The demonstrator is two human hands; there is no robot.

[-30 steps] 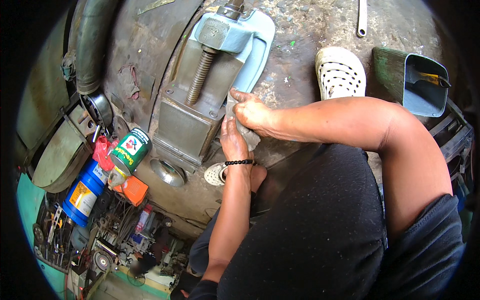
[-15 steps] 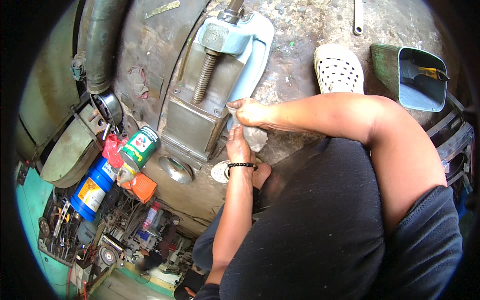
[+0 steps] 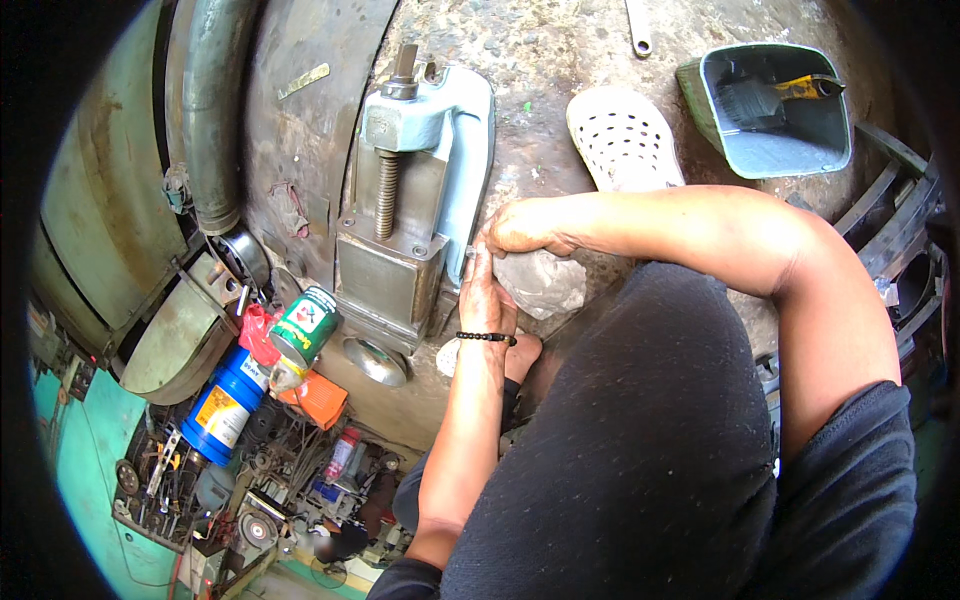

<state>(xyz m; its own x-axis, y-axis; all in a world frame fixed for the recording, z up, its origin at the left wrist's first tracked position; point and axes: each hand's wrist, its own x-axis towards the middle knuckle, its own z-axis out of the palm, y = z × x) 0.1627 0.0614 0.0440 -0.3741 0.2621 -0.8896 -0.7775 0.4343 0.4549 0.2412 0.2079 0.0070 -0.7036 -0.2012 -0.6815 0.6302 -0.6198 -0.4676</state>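
Note:
A large machine vise [image 3: 390,265], bare steel with pale blue painted parts and a threaded screw, lies in front of me. Beside its blue edge my two hands meet. My right hand [image 3: 525,226] is closed on a crumpled grey rag [image 3: 545,284], which hangs out below its fingers. My left hand [image 3: 487,298], with a dark bead bracelet at the wrist, presses its fingers together against the rag's edge by the right fingertips. A small pale bit shows at the left fingertips, too small to name.
A cut-open container [image 3: 790,160] holding a paintbrush [image 3: 815,88] stands at the right. A wrench [image 3: 640,30] lies at the far side. To the left are a green can [image 3: 304,325], a blue canister [image 3: 226,408], a shiny metal bowl [image 3: 375,362] and a thick pipe [image 3: 212,120].
The view has shifted, so the vise appears farther left and lower. My hands remain together, and more of the rag now shows spread below my right hand.

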